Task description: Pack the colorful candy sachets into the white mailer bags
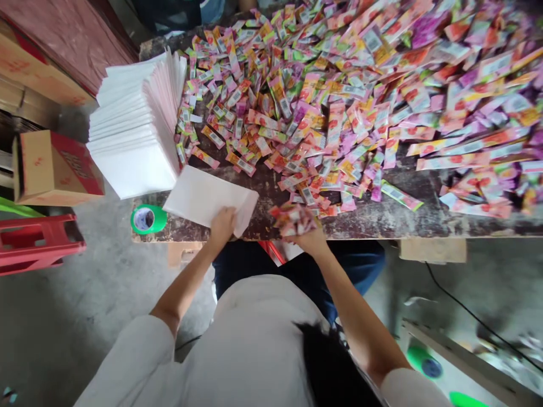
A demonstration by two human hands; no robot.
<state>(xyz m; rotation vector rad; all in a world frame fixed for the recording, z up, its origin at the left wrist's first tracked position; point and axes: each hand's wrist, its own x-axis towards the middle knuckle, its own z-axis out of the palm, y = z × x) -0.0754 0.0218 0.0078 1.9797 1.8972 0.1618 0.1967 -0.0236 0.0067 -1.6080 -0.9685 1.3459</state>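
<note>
My left hand (223,227) is closed on the near edge of a flat white bag (199,195), close to its folded end. The bag lies at a slant on the dark wooden table (271,229). A bunch of small, colourful wrapped snack packets (294,219) is in my right hand (313,237), held at the table's front edge; the fingers are partly hidden behind the wrappers. Just beyond both hands spreads a big heap of similar packets (309,124). To the left of the heap leans a thick stack of white bags (131,130).
A roll of green tape (148,219) sits at the table's left front corner. On the left are a cardboard box (55,168) and a red plastic stool (38,243). Below the right hand, something red and white (280,251) shows by my lap. A black cable (462,308) crosses the floor.
</note>
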